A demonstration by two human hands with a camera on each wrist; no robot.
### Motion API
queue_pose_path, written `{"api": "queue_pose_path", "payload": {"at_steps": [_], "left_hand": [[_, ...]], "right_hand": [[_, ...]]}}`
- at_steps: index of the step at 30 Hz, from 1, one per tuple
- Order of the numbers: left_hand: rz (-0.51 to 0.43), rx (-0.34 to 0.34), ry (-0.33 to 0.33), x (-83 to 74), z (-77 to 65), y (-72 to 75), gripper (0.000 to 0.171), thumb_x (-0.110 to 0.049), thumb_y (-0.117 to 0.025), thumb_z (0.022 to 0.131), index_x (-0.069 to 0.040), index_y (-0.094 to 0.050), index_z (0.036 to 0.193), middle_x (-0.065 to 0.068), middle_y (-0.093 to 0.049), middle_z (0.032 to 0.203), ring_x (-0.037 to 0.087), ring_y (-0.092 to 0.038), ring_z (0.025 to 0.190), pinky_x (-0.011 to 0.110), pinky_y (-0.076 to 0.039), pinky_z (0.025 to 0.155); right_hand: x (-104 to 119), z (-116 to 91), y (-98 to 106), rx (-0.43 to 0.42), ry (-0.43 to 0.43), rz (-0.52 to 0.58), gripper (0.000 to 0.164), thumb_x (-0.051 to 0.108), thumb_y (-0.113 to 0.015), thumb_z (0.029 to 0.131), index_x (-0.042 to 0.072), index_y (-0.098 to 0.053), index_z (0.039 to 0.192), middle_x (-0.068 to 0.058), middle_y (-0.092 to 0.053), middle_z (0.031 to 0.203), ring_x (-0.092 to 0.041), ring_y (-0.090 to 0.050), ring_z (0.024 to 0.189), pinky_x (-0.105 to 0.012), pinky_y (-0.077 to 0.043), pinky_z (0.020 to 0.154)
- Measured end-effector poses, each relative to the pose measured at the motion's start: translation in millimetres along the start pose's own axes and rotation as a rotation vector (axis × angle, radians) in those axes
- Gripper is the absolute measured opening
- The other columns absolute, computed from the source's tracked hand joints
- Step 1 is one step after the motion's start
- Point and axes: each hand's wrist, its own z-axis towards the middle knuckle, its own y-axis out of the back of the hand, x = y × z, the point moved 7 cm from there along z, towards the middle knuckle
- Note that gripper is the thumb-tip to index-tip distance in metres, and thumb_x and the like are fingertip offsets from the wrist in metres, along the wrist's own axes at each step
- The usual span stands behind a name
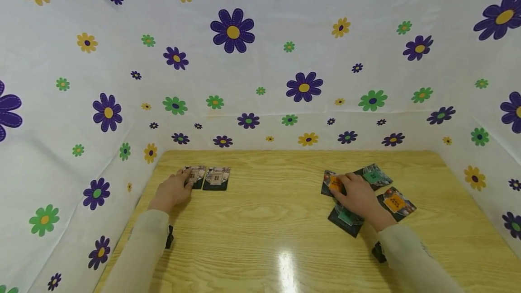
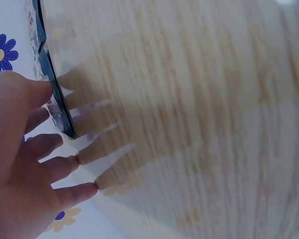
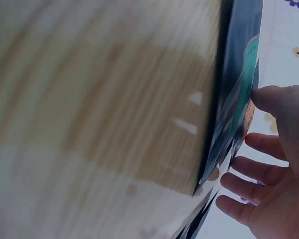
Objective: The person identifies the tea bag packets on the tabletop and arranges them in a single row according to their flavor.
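Note:
At the far left of the table, my left hand [image 1: 172, 191] lies at the left of two square cards side by side. Its thumb and index finger touch that beige-and-black card [image 1: 198, 178], with the other fingers spread. The second beige-and-black card [image 1: 217, 179] lies just to its right. On the right side, my right hand [image 1: 358, 196] reaches over a loose group of cards. Its fingertips rest on a card with an orange centre [image 1: 334, 183]. Below the palm lies a green-centred card [image 1: 346, 218], partly hidden. Another green-centred card [image 1: 373, 176] lies behind the hand.
Right of my right hand lies another orange-centred card [image 1: 396, 203]. A dark card [image 1: 378, 252] shows partly beneath the right forearm, and a dark object [image 1: 169, 237] beside the left sleeve. Flower-patterned white cloth [image 1: 264, 67] walls the wooden table [image 1: 260, 211] at back and sides.

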Motion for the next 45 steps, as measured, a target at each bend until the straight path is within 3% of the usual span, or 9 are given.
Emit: {"api": "queue_pose_path", "payload": {"at_steps": [8, 14, 19, 39, 45], "left_hand": [[-0.01, 0.019, 0.002, -1.9, -4.1, 0.1, 0.064, -0.032, -0.043, 0.113, -0.008, -0.022, 0.169, 0.032, -0.018, 0.171, 0.062, -0.019, 0.154, 0.079, -0.025, 0.119], [0.004, -0.018, -0.015, -3.4, -7.9, 2.0, 0.069, -0.04, -0.044, 0.112, -0.007, -0.022, 0.169, 0.037, -0.018, 0.169, 0.064, -0.02, 0.152, 0.083, -0.023, 0.117], [-0.01, -0.004, 0.0, 0.1, -10.6, -2.7, 0.076, -0.05, -0.044, 0.111, -0.01, -0.017, 0.17, 0.039, -0.013, 0.169, 0.067, -0.014, 0.152, 0.087, -0.018, 0.115], [-0.018, 0.004, 0.024, -1.8, -11.0, -2.3, 0.074, -0.047, -0.045, 0.111, -0.009, -0.02, 0.17, 0.039, -0.012, 0.169, 0.069, -0.011, 0.152, 0.089, -0.017, 0.113], [-0.027, 0.005, 0.018, -2.1, -11.0, -4.5, 0.074, -0.048, -0.043, 0.111, -0.01, -0.017, 0.17, 0.034, -0.009, 0.172, 0.064, -0.006, 0.155, 0.089, -0.012, 0.113]], "right_hand": [[14.7, 11.5, -7.6, 0.026, 0.009, -0.027, 0.053, 0.032, -0.072, 0.101, -0.005, -0.063, 0.137, -0.031, -0.063, 0.135, -0.053, -0.059, 0.125, -0.07, -0.048, 0.106], [27.8, 19.1, -11.1, 0.028, 0.021, -0.032, 0.051, 0.032, -0.072, 0.1, -0.004, -0.064, 0.136, -0.029, -0.064, 0.133, -0.05, -0.062, 0.12, -0.067, -0.051, 0.102], [39.9, 24.9, -14.5, 0.037, 0.029, -0.037, 0.052, 0.034, -0.072, 0.101, -0.003, -0.064, 0.137, -0.029, -0.064, 0.133, -0.048, -0.062, 0.121, -0.065, -0.053, 0.099], [95.6, 45.3, -30.3, 0.08, 0.107, -0.024, 0.051, 0.034, -0.069, 0.103, -0.001, -0.063, 0.139, -0.025, -0.064, 0.133, -0.046, -0.06, 0.123, -0.063, -0.053, 0.102], [108.7, 52.9, -39.5, 0.109, 0.111, -0.021, 0.052, 0.038, -0.067, 0.104, 0.001, -0.062, 0.14, -0.024, -0.062, 0.137, -0.044, -0.059, 0.126, -0.062, -0.052, 0.104]]}}
